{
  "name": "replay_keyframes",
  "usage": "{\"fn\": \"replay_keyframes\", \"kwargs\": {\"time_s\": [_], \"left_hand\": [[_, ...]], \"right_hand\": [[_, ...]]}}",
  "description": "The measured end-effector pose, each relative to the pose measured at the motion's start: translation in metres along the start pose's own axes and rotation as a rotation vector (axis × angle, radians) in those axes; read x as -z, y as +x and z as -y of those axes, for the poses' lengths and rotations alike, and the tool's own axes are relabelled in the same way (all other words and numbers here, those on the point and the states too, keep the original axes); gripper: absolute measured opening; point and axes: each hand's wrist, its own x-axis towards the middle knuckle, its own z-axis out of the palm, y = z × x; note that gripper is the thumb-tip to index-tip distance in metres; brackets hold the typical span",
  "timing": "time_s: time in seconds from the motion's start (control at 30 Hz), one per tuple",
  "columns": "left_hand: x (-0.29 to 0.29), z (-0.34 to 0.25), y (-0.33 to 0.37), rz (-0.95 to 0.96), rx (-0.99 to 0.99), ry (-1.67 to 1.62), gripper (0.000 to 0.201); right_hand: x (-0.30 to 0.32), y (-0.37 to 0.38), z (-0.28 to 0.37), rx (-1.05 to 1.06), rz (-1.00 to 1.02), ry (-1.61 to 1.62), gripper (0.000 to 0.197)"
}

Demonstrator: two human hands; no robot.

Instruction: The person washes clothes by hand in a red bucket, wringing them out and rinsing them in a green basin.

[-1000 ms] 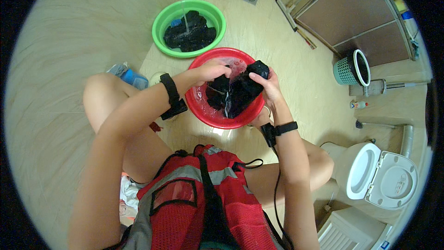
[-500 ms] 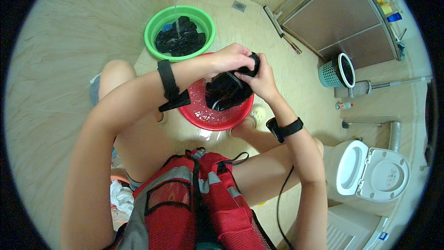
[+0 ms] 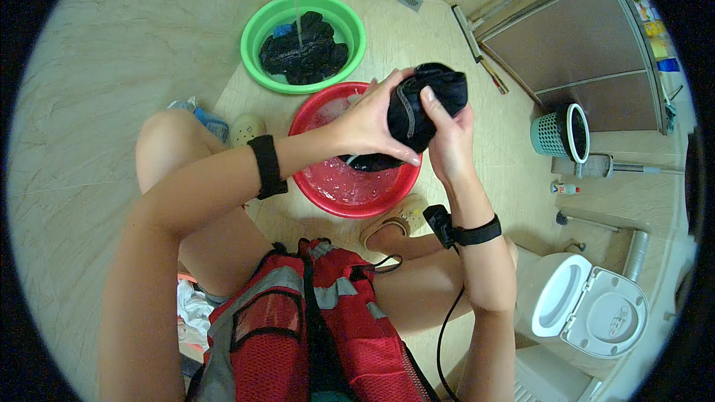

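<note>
A bunched black garment (image 3: 427, 100) with a thin pale line of trim is gathered up between my two hands, above the red basin (image 3: 302, 179). My left hand (image 3: 376, 119) grips its left side with the fingers wrapped round the far edge and the thumb along the near side. On the right, my right hand (image 3: 451, 134) clasps it, thumb pressed onto the cloth. A lower part of the garment hangs over the basin's water, which looks sudsy. How the cloth is folded inside my grip is hidden.
Beyond it, a green basin (image 3: 249, 56) holds dark cloth under a thin stream of water. A teal basket (image 3: 547, 135), a white toilet (image 3: 560, 294) and a small bottle (image 3: 564, 188) stand to the right. A squeegee (image 3: 468, 33) lies near the cabinet (image 3: 573, 41).
Both hands have lifted the black garment up and to the right, and more of it is now bunched between them. The view has shifted slightly.
</note>
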Motion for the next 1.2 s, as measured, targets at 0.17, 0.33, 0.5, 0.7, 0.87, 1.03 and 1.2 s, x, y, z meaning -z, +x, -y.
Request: {"fn": "replay_keyframes", "kwargs": {"time_s": [0.17,0.33,0.5,0.7,0.87,1.03,1.2], "left_hand": [[-0.002,0.006,0.012,-0.086,0.021,-0.341,0.071],[-0.001,0.037,0.021,0.16,0.357,-0.341,0.049],[-0.005,0.044,0.019,0.223,0.319,-0.464,0.033],[-0.023,0.037,0.021,0.48,0.196,-0.153,0.025],[-0.036,0.054,0.017,0.438,0.239,-0.013,0.025],[-0.051,0.065,0.013,0.451,0.347,0.175,0.027],[-0.053,0.072,0.014,0.463,0.292,0.188,0.029]], "right_hand": [[-0.013,-0.003,0.01,-0.108,0.056,0.063,0.025],[0.029,0.018,0.023,0.568,0.366,-1.025,0.054],[0.025,0.009,0.032,1.055,0.557,-1.477,0.073],[0.034,0.025,-0.013,1.024,0.639,-1.432,0.055],[0.032,0.023,-0.036,0.815,0.627,-1.641,0.029],[0.036,0.016,-0.051,0.614,0.572,-1.778,0.014],[0.035,0.02,-0.052,0.445,0.567,-1.711,0.017]]}}
